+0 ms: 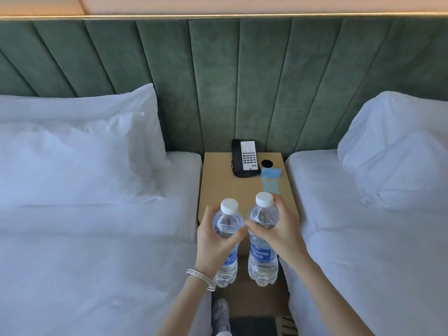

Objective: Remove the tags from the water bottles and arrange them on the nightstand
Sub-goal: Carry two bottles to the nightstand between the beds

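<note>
Left bottle (pixel 227 223) clasped at shoulder by left hand (pixel 212 242) | right bottle (pixel 263 259) clasped likewise by right hand (pixel 280 230) | both upright, side by side near nightstand (pixel 218 183) front edge, seemingly ready for set-down.

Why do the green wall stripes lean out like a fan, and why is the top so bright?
Head view: the wide-angle lens makes the headboard panels fan outward. In the same view, light washes the wall above to a pale orange, the white beds look bluish, and the right bottle is sharp enough to read its label.
</note>
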Demonstrator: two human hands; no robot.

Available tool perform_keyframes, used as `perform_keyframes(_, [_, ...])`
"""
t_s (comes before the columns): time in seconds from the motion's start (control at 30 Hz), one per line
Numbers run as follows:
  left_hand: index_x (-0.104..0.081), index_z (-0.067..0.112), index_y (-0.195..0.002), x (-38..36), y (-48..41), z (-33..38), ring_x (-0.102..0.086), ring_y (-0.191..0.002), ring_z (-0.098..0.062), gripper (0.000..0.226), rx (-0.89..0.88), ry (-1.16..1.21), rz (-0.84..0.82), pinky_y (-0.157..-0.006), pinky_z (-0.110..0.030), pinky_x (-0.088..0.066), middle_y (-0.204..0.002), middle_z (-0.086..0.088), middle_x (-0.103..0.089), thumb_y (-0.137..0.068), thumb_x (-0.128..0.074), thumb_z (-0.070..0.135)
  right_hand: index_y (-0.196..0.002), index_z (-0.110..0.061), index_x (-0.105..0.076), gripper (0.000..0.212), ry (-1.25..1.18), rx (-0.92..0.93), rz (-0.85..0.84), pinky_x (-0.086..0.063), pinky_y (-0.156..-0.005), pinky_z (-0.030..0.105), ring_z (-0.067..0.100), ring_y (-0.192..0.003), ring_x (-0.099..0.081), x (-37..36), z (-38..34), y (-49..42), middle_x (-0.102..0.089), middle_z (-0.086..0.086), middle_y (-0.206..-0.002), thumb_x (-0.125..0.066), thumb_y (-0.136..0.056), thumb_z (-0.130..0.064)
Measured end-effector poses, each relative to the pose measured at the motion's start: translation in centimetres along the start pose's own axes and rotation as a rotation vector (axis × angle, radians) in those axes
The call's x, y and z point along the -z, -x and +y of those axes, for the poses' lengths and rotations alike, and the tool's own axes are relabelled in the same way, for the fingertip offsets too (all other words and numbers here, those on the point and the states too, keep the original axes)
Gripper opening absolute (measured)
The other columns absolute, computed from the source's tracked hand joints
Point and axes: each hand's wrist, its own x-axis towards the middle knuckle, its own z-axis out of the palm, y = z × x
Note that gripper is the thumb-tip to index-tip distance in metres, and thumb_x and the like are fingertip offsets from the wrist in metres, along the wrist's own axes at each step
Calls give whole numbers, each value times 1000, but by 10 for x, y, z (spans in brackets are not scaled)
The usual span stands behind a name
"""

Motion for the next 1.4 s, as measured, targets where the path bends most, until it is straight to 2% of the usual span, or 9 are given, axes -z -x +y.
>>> perform_keyframes(0.27, [-50, 16, -102, 8, -126, -53, -58, -89, -4, 55, 4, 5, -70, -77, -11, -44, -95, 7, -59, -61, -77, 40, -96, -19, -53, 48, 32, -56, -16, -41, -68, 7, 2, -83, -56, -44, 31, -113, -63, -7, -85, -85, -61, -24])
perform_keyframes(0.4, [-48, 37, -101, 2, -169, -86, -58, -95, -16, 50, 33, -40, -101, -82, -24, -48, -98, 10, -58, -62, -78, 44, -92, -17, -53, 45, 23, -91, -24, -40, -68, 6, -1, -81, -56, -60, 53, -160, -62, -5, -82, -84, -61, -19])
perform_keyframes(0.47, [-47, 41, -102, -2, -189, -106, -57, -97, -19, 50, 66, -56, -108, -84, -29, -49, -101, 11, -58, -62, -78, 44, -91, -17, -52, 45, 26, -100, -59, -40, -67, 6, 1, -80, -55, -69, 68, -185, -62, -6, -81, -84, -60, -19])
perform_keyframes(0.6, [-49, 28, -103, -14, -225, -136, -58, -93, -14, 53, 128, -50, -102, -81, -20, -48, -100, 3, -59, -61, -80, 38, -91, -17, -54, 45, 15, -120, -115, -40, -69, 7, 1, -82, -56, -86, 101, -230, -63, -9, -84, -86, -58, -18])
perform_keyframes(0.77, [-52, 24, -103, -30, -265, -185, -58, -95, -12, 58, 231, -89, -97, -80, -14, -46, -103, 2, -61, -56, -84, 33, -91, -19, -56, 45, 9, -139, -164, -41, -72, 8, 1, -85, -56, -110, 148, -275, -64, -8, -86, -85, -58, -13])
perform_keyframes(0.93, [-56, 24, -100, -41, -291, -242, -59, -94, -4, 57, 324, -103, -45, -78, -8, -43, -102, 6, -65, -53, -88, 19, -88, -23, -55, 44, 4, -147, -155, -43, -74, 12, 5, -84, -59, -144, 198, -302, -63, -11, -86, -84, -58, -12])
perform_keyframes(1.1, [-56, 22, -102, -46, -298, -301, -59, -103, -6, 57, 375, -105, -23, -85, -12, -42, -108, 7, -65, -51, -81, 30, -92, -24, -53, 48, 2, -131, -165, -41, -84, 12, 3, -96, -58, -177, 247, -311, -62, -8, -97, -84, -59, -9])
perform_keyframes(1.33, [-51, 27, -98, -45, -291, -351, -59, -101, -3, 56, 393, -153, -61, -84, -11, -42, -109, 7, -63, -53, -85, 26, -96, -20, -52, 48, -6, -189, -216, -44, -87, 19, 9, -103, -58, -205, 300, -304, -62, -1, -104, -83, -61, -9])
perform_keyframes(1.4, [-50, 26, -98, -41, -290, -352, -58, -104, -2, 58, 391, -155, -105, -87, -12, -42, -110, 7, -63, -54, -87, 20, -100, -21, -52, 47, -25, -210, -235, -42, -89, 18, 8, -106, -57, -205, 304, -300, -61, -2, -108, -81, -63, -16])
